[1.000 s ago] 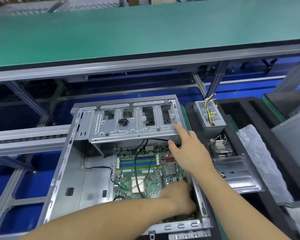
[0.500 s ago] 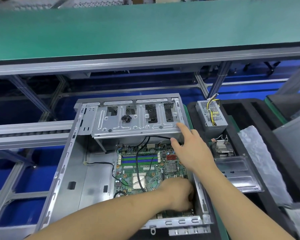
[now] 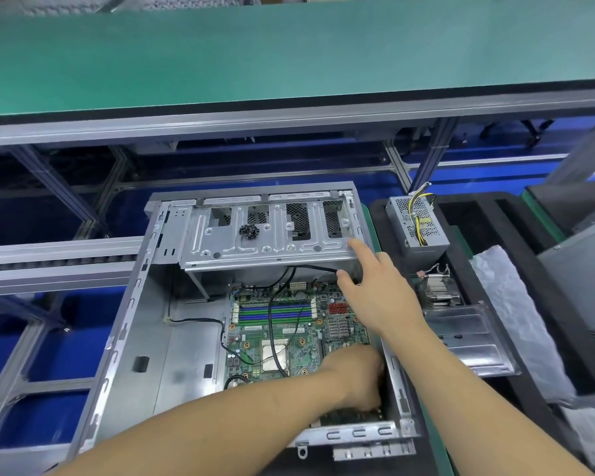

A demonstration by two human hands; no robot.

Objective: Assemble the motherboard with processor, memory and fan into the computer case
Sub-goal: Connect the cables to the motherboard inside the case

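An open grey computer case (image 3: pixel 128 338) lies flat in front of me. The green motherboard (image 3: pixel 255 338) sits inside it, with blue and green memory slots (image 3: pixel 275 312) and a square processor socket (image 3: pixel 273 355); black cables cross over it. My left hand (image 3: pixel 358 376) reaches across to the board's near right corner by the case wall, fingers curled down onto the board's edge, fingertips hidden. My right hand (image 3: pixel 378 297) holds the right corner of the drive cage (image 3: pixel 265 235), index finger on top, thumb below beside a black cable.
A black foam tray (image 3: pixel 478 214) right of the case holds a power supply (image 3: pixel 416 221) with yellow wires, a finned cooler fan (image 3: pixel 438 292) and a grey metal panel (image 3: pixel 468 341). A clear plastic bag (image 3: pixel 509 304) lies further right. A green conveyor belt (image 3: pixel 289 56) runs across behind.
Both hands stay where they were on the board's corner and the drive cage. Only my view has shifted slightly.
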